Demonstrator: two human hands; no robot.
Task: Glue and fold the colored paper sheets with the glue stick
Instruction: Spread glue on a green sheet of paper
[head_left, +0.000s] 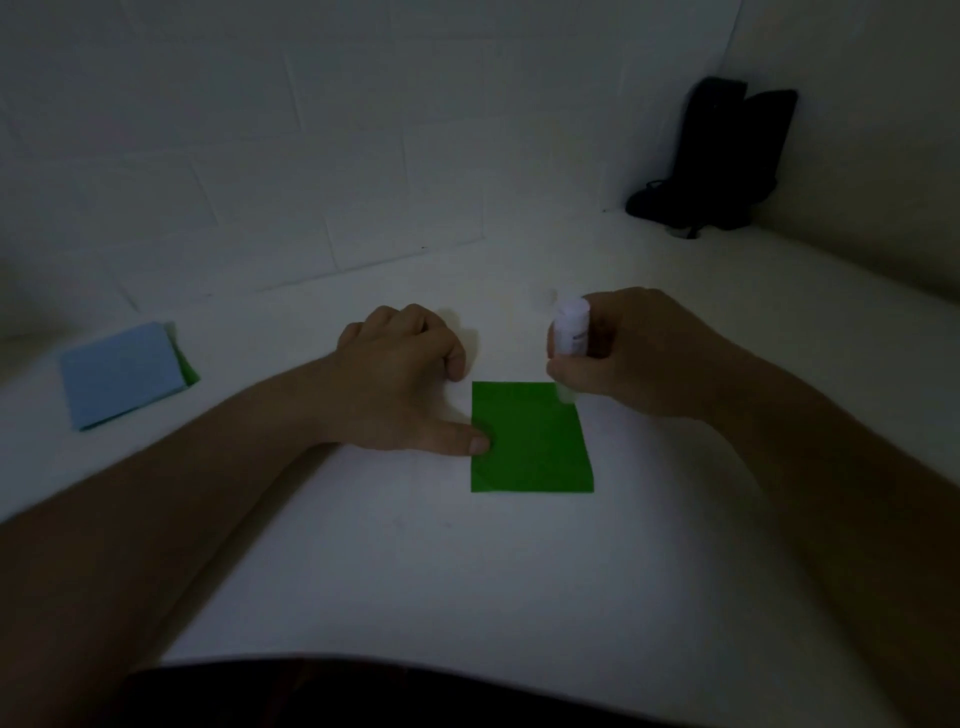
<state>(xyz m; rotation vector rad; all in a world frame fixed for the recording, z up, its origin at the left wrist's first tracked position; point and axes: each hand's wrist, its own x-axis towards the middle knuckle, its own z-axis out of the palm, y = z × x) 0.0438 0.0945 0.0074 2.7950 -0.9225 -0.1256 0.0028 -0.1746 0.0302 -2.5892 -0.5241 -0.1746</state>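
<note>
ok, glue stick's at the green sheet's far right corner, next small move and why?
Probably drag the glue stick along the green sheet's far edge: the right hand holds its tip at that corner, and the left hand's thumb pins the left edge.

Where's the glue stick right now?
Head view, right of centre: the glue stick is gripped in the right hand, tip at the green sheet's far right corner.
</note>
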